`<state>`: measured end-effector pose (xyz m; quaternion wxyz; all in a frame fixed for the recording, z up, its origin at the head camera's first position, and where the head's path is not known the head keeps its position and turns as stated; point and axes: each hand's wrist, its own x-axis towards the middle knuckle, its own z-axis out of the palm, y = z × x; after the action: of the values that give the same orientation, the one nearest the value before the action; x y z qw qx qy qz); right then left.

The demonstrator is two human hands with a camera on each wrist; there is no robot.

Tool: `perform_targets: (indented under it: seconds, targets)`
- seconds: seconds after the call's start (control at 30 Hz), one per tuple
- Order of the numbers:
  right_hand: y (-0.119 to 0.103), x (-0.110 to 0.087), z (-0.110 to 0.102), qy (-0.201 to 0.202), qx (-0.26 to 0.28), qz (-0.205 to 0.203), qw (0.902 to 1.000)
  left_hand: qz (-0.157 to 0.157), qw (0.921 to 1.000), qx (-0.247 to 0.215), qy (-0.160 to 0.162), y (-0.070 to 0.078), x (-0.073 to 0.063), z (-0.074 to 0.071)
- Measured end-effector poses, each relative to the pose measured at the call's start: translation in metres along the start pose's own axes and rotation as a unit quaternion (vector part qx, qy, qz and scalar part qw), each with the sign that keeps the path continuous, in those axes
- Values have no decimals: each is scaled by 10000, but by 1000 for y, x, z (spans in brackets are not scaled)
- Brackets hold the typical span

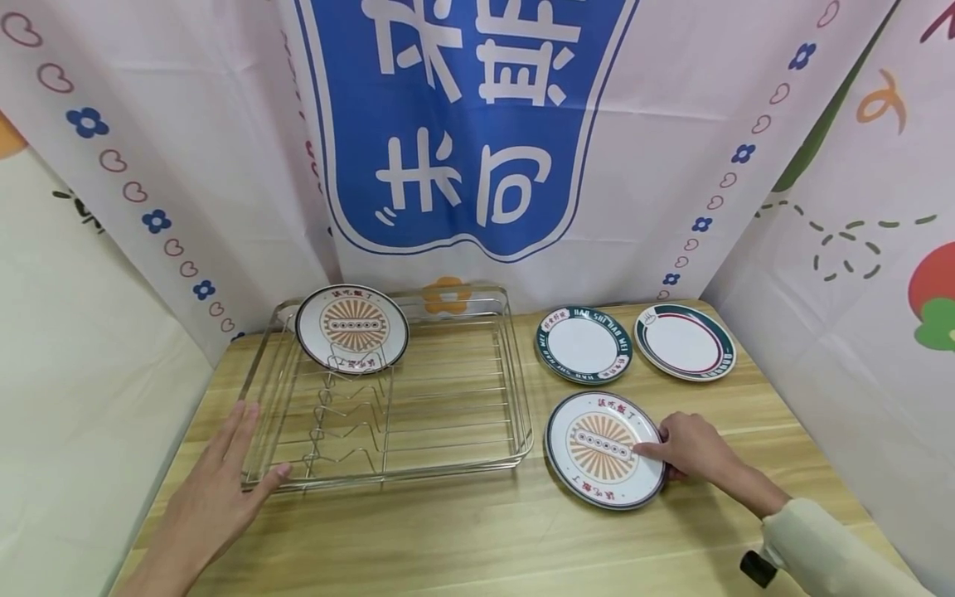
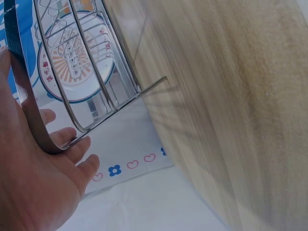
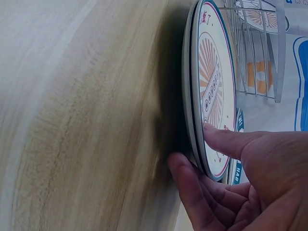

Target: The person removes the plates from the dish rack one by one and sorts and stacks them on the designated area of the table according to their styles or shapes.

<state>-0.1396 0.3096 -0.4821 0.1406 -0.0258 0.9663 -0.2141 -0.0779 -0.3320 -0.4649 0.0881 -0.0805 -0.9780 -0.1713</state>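
Observation:
My right hand [image 1: 694,445] pinches the right rim of a white plate [image 1: 600,452] with an orange sunburst, thumb on top and fingers beneath. In the right wrist view two rims show, one plate [image 3: 216,86] stacked on another; whether the fingers take one or both I cannot tell. My left hand [image 1: 212,489], fingers spread, lies against the front left corner of a wire dish rack [image 1: 448,473]. Up close, its thumb and fingers lie around the corner of the rack's flat metal band [image 2: 30,108]. A matching sunburst plate [image 1: 352,327] stands tilted at the rack's back left.
Behind the held plate lie a green-rimmed plate [image 1: 584,346] and, to its right, a white plate with a green and red edge [image 1: 685,342]. A printed curtain [image 1: 634,166] hangs behind the wooden table [image 1: 418,547]; fabric walls border both sides.

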Motion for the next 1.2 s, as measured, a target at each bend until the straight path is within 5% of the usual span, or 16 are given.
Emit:
perform_targets:
  seconds: [0.33, 0.67, 0.9, 1.2]
  targets:
    - [-3, 0, -4, -98, -169, 92, 9998, -58, 10000, 42, -39, -1, 0, -1]
    - [-27, 3, -36, 33, -1309, 162, 9913, -81, 9999, 40, -90, -2, -1, 0]
    - [-65, 10, -69, 408, -1682, -600, 9831, -63, 9999, 56, -86, -1, 0, 0]
    - [-122, 21, -100, 553, -1511, -1329, 9780, -110, 9999, 41, -113, -1, 0, 0]
